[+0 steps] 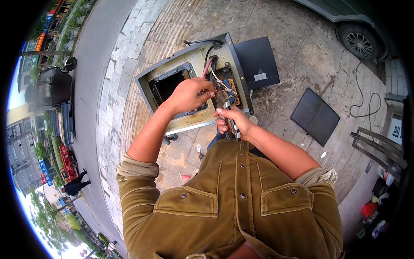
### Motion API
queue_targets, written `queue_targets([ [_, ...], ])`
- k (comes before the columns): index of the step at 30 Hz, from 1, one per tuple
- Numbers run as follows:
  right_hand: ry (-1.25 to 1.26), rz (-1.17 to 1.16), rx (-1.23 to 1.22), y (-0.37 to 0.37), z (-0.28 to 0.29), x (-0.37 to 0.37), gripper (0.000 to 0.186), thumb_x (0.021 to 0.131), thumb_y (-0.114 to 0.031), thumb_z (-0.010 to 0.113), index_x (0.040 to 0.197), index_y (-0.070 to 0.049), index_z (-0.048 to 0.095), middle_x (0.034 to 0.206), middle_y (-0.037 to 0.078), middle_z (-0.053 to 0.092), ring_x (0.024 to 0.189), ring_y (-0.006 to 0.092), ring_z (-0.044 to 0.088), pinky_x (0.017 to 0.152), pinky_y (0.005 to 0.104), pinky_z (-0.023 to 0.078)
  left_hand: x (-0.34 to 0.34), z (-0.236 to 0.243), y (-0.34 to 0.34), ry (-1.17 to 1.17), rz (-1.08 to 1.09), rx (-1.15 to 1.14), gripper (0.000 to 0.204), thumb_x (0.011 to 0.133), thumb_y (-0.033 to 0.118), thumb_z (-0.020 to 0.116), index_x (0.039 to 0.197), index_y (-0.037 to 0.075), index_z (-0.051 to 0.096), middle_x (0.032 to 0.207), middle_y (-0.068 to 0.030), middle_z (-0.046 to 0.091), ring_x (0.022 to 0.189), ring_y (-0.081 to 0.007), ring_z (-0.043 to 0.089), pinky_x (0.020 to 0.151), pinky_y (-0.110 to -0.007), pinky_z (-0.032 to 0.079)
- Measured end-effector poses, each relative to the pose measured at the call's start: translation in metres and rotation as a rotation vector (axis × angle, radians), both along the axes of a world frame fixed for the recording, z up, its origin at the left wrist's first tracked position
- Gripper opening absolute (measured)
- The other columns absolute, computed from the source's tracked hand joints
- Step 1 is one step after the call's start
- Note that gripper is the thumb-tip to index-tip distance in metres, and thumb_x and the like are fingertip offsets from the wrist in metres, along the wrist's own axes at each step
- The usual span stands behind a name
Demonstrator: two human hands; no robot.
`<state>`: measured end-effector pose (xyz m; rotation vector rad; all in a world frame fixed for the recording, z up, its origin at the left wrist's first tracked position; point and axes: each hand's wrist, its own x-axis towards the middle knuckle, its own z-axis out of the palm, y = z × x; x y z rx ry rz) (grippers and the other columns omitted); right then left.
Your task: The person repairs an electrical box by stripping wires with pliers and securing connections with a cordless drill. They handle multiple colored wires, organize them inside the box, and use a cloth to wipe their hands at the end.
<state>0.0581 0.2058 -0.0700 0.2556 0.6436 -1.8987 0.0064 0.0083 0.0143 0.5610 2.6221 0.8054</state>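
In front of me sits a metal appliance housing (183, 126), cream inside, with a square dark-framed opening and exposed wiring. My left hand (192, 93) reaches over it, thumb and fingers pinched together beside the wires; what they hold is too small to make out. A circuit board (233, 92) with blue and yellowish parts lies inside the housing, to the right of those fingers. Close to my body, my right hand (237, 120) is closed around a slim black-and-silver tool (235, 130). Pink and white wires (208, 68) run down from the housing's upper part toward the board.
A dark box-like part (258, 60) adjoins the housing's right side. Farther right, a flat black panel (315, 116) lies on the stained paving, with a loose black cable (365, 113) beyond it. A parked vehicle's wheel (357, 41) stands at the upper right. Small litter (184, 176) lies near my feet.
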Motion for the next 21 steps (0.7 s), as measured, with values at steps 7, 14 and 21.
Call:
queue_targets([
  [7,0.265,-0.002,0.042,0.039,0.019,-0.015,0.033,0.091,-0.025,0.059,0.11,0.002,0.054,0.075,0.004,0.05,0.066,0.0127,0.05,0.061,0.0275,0.044,-0.024,0.006,-0.069,-0.281,0.562,0.589,0.021,0.096,0.025,0.053,0.092,0.005,0.059,0.08,0.0,0.052,0.076,-0.011,0.048,0.074,-0.026,0.04],
  [14,0.283,-0.145,0.011,0.063,0.012,-0.02,0.046,0.092,-0.032,0.052,0.123,0.001,0.048,0.103,0.014,0.059,0.097,0.0252,0.057,0.091,0.0391,0.044,-0.082,-0.009,-0.089,-0.151,0.765,0.973,0.021,0.096,0.028,0.055,0.087,0.009,0.055,0.079,-0.0013,0.053,0.072,-0.012,0.049,0.068,-0.028,0.044],
  [21,0.331,-0.18,0.072,0.081,0.003,-0.021,0.052,0.09,-0.037,0.051,0.127,-0.001,0.045,0.11,0.015,0.057,0.103,0.0255,0.056,0.093,0.0375,0.044,-0.113,-0.012,-0.08,0.052,0.741,0.863,0.022,0.091,0.03,0.064,0.083,0.011,0.054,0.075,0.0013,0.053,0.071,-0.0095,0.051,0.068,-0.026,0.045],
])
